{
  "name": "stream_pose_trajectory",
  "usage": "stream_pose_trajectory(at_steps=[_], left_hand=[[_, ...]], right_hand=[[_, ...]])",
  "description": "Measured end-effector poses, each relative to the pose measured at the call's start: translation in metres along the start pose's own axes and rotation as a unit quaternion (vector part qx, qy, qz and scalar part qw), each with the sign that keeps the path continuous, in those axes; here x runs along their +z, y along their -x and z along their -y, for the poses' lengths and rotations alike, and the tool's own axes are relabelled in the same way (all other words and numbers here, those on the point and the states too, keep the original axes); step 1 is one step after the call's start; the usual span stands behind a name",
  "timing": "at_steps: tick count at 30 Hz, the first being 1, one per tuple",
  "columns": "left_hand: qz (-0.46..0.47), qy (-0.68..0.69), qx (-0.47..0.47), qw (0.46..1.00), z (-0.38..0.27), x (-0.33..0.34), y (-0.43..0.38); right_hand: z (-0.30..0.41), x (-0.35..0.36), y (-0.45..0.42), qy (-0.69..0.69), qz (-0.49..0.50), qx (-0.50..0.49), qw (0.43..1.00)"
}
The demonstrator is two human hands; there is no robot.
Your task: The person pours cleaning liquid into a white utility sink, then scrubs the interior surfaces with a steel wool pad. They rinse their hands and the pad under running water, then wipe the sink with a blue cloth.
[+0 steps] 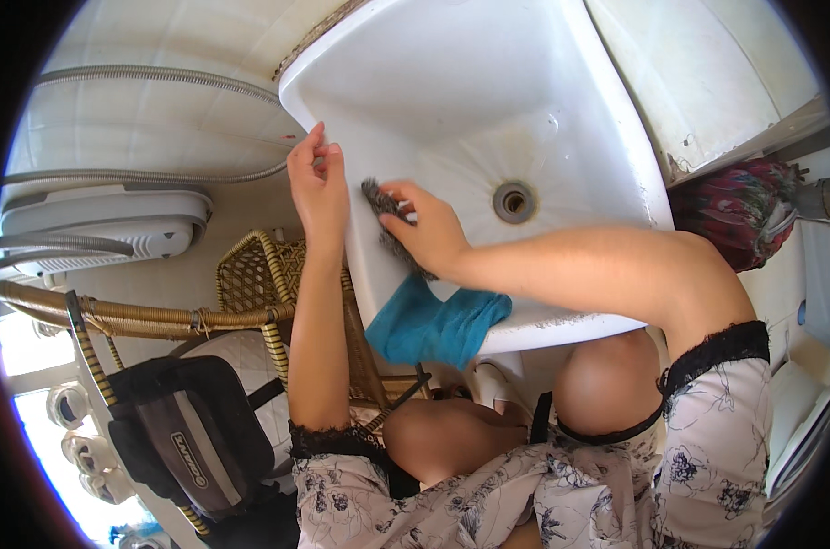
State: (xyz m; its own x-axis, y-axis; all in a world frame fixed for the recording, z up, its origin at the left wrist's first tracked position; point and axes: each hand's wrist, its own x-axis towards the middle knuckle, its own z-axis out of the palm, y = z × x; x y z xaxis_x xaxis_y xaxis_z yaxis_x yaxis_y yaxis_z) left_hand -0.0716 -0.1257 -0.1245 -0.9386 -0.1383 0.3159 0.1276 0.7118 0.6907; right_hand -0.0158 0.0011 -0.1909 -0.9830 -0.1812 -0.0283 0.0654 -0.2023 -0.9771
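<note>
A white ceramic sink (469, 123) with a drain (515, 202) lies before me. My right hand (425, 226) is closed on a dark grey, fuzzy scouring pad or cloth (394, 240), which rests against the sink's left inner wall. My left hand (320, 175) is at the sink's left rim with its fingers partly curled, and nothing shows in it. A teal cloth (432, 322) is draped over the near left corner of the rim, just below the grey pad.
At left are a wicker chair (147, 319), a black bag (188, 432), flexible metal hoses (161, 72) and a white plastic basin (113, 219) against the tiled wall. A dark red patterned bundle (734, 213) is right of the sink.
</note>
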Motion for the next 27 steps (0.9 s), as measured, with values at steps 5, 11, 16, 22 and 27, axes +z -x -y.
stream_pose_trajectory(at_steps=[5, 11, 16, 22, 27], left_hand=[[0.003, -0.077, 0.026, 0.997, -0.004, 0.003, -0.001], [0.033, 0.250, -0.096, 0.963, -0.011, 0.003, 0.000], [0.091, 0.179, -0.076, 0.977, -0.015, 0.010, 0.000], [0.087, 0.155, -0.082, 0.981, -0.017, 0.012, -0.001], [0.106, 0.170, -0.119, 0.972, -0.009, 0.004, -0.002]], right_hand=[[0.003, 0.009, 0.024, 0.060, 0.000, -0.106, 0.993], [0.013, 0.021, -0.027, 0.004, -0.089, -0.195, 0.977], [0.001, 0.020, -0.070, -0.035, -0.165, -0.110, 0.979], [-0.022, 0.018, -0.080, -0.020, -0.195, -0.098, 0.976], [-0.054, 0.018, -0.074, 0.045, -0.219, -0.042, 0.974]])
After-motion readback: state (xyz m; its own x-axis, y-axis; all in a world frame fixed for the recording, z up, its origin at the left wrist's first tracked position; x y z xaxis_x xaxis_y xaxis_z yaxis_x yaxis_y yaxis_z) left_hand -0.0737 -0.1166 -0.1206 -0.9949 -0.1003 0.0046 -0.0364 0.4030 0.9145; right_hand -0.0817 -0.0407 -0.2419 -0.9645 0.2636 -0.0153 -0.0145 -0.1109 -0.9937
